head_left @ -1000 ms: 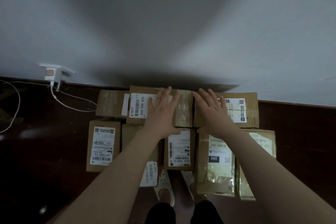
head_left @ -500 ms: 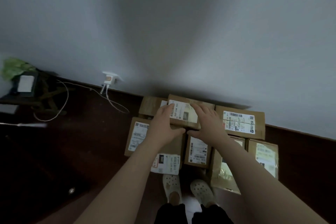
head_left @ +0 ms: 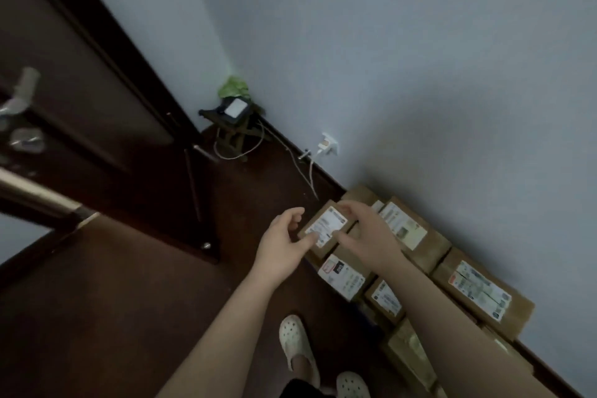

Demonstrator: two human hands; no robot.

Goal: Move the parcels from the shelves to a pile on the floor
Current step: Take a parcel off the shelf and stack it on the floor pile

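Parcels (head_left: 420, 255) of brown cardboard with white labels lie packed together on the dark floor (head_left: 129, 300) against the pale wall (head_left: 420, 74). They spread out to the right of the right hand (head_left: 368, 233) and beneath it. A small parcel (head_left: 326, 224), label up, sits at the pile's end between the two hands. The right hand reaches over it, fingers arched across its far edge and thumb lying by its near side; whether it truly grips or merely rests there, I cannot tell. The left hand (head_left: 282, 237) hangs just left of that parcel, fingers loosely curled around nothing. Its thumb tip is close to the label's corner, and contact is unclear. Below the hands, the person's white clogs (head_left: 295, 342) stand on the floor. Beyond the left hand, a wall socket (head_left: 329, 142) carries a white plug with a cable (head_left: 310, 178) trailing down. Farther off, a small folding stool (head_left: 234, 126) stands in the corner beside a dark door (head_left: 80, 74).
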